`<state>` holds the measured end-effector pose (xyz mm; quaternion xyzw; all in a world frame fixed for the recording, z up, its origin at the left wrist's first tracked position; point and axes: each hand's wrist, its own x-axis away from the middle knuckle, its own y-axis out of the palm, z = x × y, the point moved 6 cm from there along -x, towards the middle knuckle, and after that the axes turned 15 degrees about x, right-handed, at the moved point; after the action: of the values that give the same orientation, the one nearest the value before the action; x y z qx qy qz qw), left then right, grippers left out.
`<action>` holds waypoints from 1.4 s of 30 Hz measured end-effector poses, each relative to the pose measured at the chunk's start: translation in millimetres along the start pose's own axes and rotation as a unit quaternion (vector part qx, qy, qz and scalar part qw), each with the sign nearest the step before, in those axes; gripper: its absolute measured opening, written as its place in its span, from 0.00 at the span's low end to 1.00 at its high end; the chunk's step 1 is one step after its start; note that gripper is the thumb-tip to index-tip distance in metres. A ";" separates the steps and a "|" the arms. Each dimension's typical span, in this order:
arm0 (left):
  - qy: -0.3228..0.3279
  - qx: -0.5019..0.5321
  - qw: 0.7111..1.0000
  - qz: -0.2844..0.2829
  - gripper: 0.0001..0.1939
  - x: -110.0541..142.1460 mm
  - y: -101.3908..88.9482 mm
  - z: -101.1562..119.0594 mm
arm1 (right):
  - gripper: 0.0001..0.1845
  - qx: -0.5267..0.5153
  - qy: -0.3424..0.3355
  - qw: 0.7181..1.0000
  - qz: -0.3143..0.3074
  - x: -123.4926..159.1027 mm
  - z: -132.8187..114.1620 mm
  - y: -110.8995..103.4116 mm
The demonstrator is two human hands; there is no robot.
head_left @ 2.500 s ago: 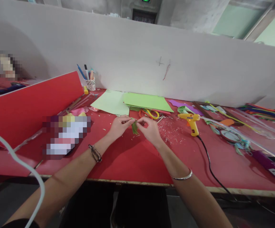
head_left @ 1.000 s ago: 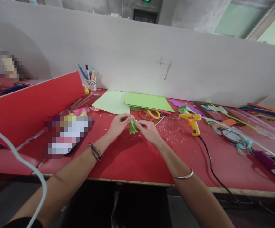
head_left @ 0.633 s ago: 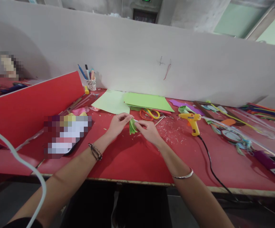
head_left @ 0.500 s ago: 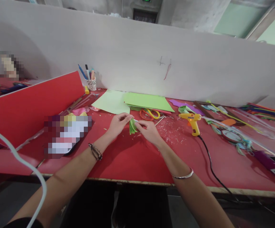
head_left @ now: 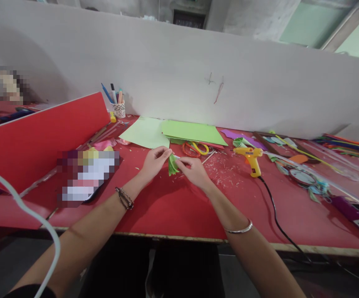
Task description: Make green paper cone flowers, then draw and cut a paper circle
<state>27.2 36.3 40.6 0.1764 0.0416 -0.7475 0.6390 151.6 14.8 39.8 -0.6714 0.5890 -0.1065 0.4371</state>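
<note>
The red table (head_left: 173,213) carries 1 pen cup (head_left: 119,110), pale green paper (head_left: 144,133) and 1 yellow glue gun (head_left: 253,160).

Green paper (head_left: 172,167) between fingers (head_left: 167,153)

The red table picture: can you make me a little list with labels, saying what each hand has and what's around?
Left hand: pinching the top of a fanned, pleated green paper piece
Right hand: fingertips at that piece's right edge; grip unclear
Behind hands: bright green paper sheets
Right side: yellow plastic glue gun, black cord
Back left: white patterned cup holding pens
</note>
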 end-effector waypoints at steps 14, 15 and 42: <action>0.028 -0.043 0.999 -0.007 0.14 -0.3 -2.1 -4.2 | 0.16 -0.015 0.005 1.000 -0.018 -0.5 -1.1 0.1; 0.028 -0.043 0.999 -0.008 0.14 -0.5 -2.0 -4.2 | 0.16 -0.017 0.005 1.000 -0.018 -0.5 -1.2 0.0; -0.020 0.043 0.987 0.153 0.08 -7.7 -34.8 -11.6 | 0.14 -0.021 -0.004 1.000 0.010 -1.2 1.7 0.3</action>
<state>-3.2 53.1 26.6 0.1926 -0.0306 -0.6458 0.7382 152.2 16.6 39.0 -0.6747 0.5960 -0.0872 0.4267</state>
